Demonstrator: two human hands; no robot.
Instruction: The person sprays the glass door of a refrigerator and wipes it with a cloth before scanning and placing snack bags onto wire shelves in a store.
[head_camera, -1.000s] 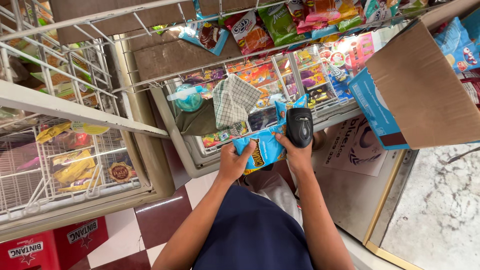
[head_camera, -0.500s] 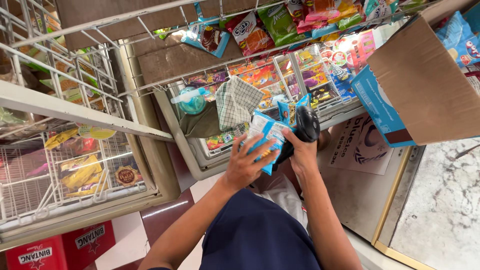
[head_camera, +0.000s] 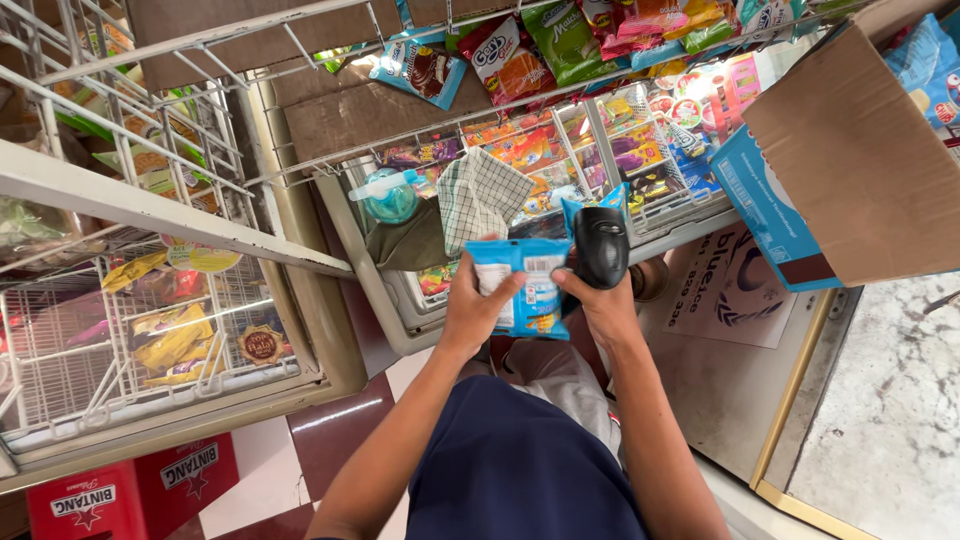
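1. Left hand (head_camera: 478, 305) is up in front of the chest, fingers wrapped round the left edge of a blue snack packet (head_camera: 525, 285), thumb over its face: a firm hold.
2. The packet stands roughly upright, its back panel with the white label patch facing the camera, held over the near edge of the freezer (head_camera: 385, 300).
3. Right hand (head_camera: 600, 305) is just beside it, fingers closed on the grip of a black scanner (head_camera: 600, 245).
4. The scanner's head rises above the hand, right against the packet's right edge; whether they touch, I cannot tell.
5. Behind the hands, on the freezer's glass top, lies a checked cloth (head_camera: 480, 195) over a dark green cloth (head_camera: 405, 245).
6. Just to the left of those, a teal spray bottle (head_camera: 388, 195) lies on the glass.
7. Under the lid, wire baskets hold bright wrapped ice creams (head_camera: 530, 150).
8. Above, hanging snack bags (head_camera: 500, 60), red, green and blue, run along a wire rack.
9. On the right, an open cardboard box (head_camera: 860, 150) with a blue printed side leans by the freezer.
10. On the left, a second chest (head_camera: 180, 330) with yellow packs inside, and a red crate (head_camera: 120, 495) on the floor below it.
11. Lower right, a white sheet with a blue logo (head_camera: 730, 290) on the cabinet face.
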